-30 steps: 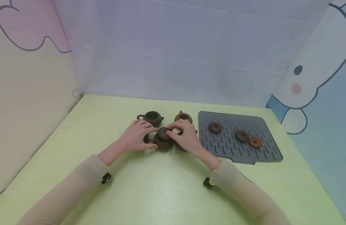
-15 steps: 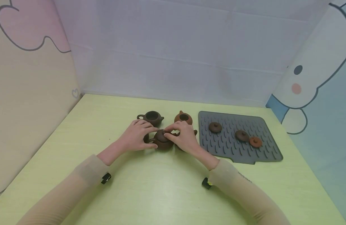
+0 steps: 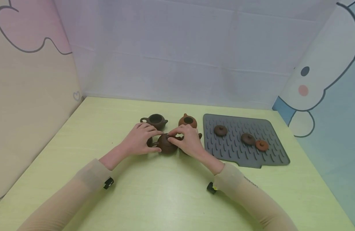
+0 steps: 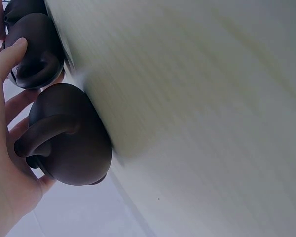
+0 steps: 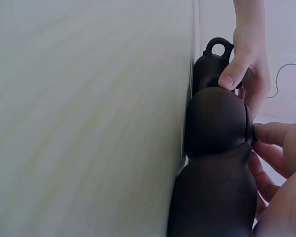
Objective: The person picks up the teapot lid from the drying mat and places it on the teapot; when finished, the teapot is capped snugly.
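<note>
A dark brown teapot (image 3: 169, 147) stands on the table between the hands, its lid seated on top. My left hand (image 3: 141, 140) holds it at the handle end, the thumb on its side in the left wrist view. My right hand (image 3: 191, 141) pinches the lid's knob from above. Another dark teapot (image 4: 84, 143) sits beneath the left palm, mostly hidden in the head view. Close against the held teapot's spout side, a further dark teapot (image 5: 212, 197) is partly covered by the right hand.
Behind the hands stand a dark lidless teapot (image 3: 156, 120) and an orange-brown lidless teapot (image 3: 188, 121). A grey ribbed mat (image 3: 223, 150) on the right bears two dark lids (image 3: 220, 130) and an orange lid (image 3: 262, 145). Walls edge the table's back and sides.
The right hand has lowered the tilted lid until it lies level in the teapot's opening. Over the last half second almost nothing moves; the left hand keeps its place.
</note>
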A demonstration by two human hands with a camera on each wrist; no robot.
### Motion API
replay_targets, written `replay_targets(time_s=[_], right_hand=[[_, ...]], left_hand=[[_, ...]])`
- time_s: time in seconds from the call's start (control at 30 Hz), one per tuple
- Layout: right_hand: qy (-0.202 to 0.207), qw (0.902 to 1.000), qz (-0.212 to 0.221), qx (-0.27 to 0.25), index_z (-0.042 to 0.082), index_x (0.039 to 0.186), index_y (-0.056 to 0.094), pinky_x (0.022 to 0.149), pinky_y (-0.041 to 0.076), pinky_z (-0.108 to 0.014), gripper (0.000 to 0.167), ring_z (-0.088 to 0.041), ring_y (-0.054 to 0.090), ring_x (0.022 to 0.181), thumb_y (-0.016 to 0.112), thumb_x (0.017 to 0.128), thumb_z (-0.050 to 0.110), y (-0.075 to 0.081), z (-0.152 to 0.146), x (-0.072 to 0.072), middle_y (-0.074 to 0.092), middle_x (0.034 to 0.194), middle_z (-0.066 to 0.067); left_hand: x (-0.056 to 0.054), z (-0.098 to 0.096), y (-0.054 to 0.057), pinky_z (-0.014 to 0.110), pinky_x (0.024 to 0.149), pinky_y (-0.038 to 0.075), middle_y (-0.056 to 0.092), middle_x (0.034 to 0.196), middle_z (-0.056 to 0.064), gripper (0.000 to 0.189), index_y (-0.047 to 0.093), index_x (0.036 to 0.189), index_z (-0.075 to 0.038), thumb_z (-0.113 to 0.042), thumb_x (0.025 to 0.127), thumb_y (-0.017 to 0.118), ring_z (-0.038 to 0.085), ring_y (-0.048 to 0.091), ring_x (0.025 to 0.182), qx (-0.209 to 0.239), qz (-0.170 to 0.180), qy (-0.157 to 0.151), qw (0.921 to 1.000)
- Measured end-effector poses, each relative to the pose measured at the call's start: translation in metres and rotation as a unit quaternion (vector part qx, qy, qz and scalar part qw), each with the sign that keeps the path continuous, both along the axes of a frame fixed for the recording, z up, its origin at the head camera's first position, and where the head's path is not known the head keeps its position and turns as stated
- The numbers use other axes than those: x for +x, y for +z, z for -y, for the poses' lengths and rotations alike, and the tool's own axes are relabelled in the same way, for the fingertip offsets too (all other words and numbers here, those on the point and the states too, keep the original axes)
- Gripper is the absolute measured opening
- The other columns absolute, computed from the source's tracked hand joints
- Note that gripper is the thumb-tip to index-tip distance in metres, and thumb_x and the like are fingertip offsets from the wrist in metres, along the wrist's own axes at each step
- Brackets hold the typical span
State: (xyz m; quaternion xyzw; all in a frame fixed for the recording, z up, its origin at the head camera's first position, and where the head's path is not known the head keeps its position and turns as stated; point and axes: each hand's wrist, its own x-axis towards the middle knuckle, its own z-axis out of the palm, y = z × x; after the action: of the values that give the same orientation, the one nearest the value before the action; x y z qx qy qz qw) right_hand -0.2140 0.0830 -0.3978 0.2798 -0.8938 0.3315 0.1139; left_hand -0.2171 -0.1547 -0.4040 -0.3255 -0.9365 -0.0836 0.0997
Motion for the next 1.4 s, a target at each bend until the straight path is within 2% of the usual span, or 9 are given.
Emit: replay_targets(time_s=[0.43,0.67,0.8,1.0,1.13,1.23,1.4], right_hand=[[0.001,0.9999,0.012,-0.002,0.023,0.099,0.078,0.088,0.041,-0.046,0.013,-0.022,0.062,0.094,0.076,0.087,0.027,0.003,-0.003,0.002,0.074,0.095,0.003],[0.0,0.9996,0.029,-0.001,0.024,0.108,0.075,0.092,0.038,-0.053,0.021,-0.025,0.055,0.11,0.075,0.088,0.028,0.001,-0.01,0.004,0.067,0.113,-0.003],[0.003,0.9997,0.023,0.0,0.02,0.113,0.073,0.094,0.039,-0.054,0.026,-0.026,0.055,0.111,0.074,0.089,0.028,-0.001,-0.019,0.002,0.065,0.118,-0.005],[-0.013,0.9995,0.021,-0.021,0.019,0.116,0.072,0.095,0.037,-0.057,0.028,-0.027,0.055,0.11,0.073,0.089,0.026,-0.001,-0.032,0.0,0.064,0.121,-0.005],[-0.025,0.9988,0.023,-0.035,0.018,0.115,0.073,0.095,0.035,-0.059,0.027,-0.028,0.054,0.112,0.073,0.089,0.024,0.001,-0.042,0.0,0.065,0.122,-0.005],[-0.035,0.9984,0.021,-0.039,0.017,0.116,0.072,0.097,0.034,-0.06,0.028,-0.029,0.054,0.114,0.073,0.089,0.023,0.002,-0.05,-0.002,0.065,0.124,-0.007],[-0.052,0.9971,0.016,-0.052,0.015,0.117,0.072,0.097,0.032,-0.061,0.027,-0.033,0.052,0.116,0.072,0.09,0.021,0.003,-0.066,-0.005,0.065,0.124,-0.009]], left_hand=[[0.001,-0.003,0.002,0.058,0.11,0.037,0.067,0.122,0.002,0.065,0.066,0.129,-0.022,-0.063,0.079,0.072,0.03,0.056,0.123,0.0,-0.005,-0.005,1.0],[0.004,-0.006,0.002,0.059,0.113,0.033,0.065,0.123,0.005,0.073,0.063,0.133,-0.018,-0.064,0.077,0.072,0.032,0.054,0.124,0.002,-0.015,-0.007,0.9999],[0.003,-0.009,0.002,0.059,0.113,0.033,0.063,0.125,0.006,0.079,0.059,0.137,-0.017,-0.067,0.076,0.071,0.033,0.053,0.125,0.009,-0.023,-0.008,0.9997],[0.001,-0.016,0.003,0.055,0.11,0.036,0.062,0.127,0.005,0.079,0.06,0.136,-0.019,-0.068,0.075,0.071,0.029,0.052,0.124,0.019,-0.041,-0.01,0.9989],[0.001,-0.022,0.004,0.055,0.109,0.036,0.062,0.127,0.006,0.077,0.06,0.134,-0.018,-0.066,0.075,0.072,0.029,0.052,0.123,0.027,-0.053,-0.028,0.9978],[0.001,-0.027,0.005,0.055,0.111,0.035,0.062,0.127,0.006,0.076,0.06,0.134,-0.018,-0.065,0.076,0.073,0.03,0.052,0.123,0.032,-0.054,-0.04,0.9972],[-0.001,-0.038,0.005,0.05,0.114,0.033,0.06,0.128,0.004,0.076,0.059,0.135,-0.021,-0.068,0.077,0.069,0.028,0.051,0.124,0.024,-0.048,-0.04,0.9978]])
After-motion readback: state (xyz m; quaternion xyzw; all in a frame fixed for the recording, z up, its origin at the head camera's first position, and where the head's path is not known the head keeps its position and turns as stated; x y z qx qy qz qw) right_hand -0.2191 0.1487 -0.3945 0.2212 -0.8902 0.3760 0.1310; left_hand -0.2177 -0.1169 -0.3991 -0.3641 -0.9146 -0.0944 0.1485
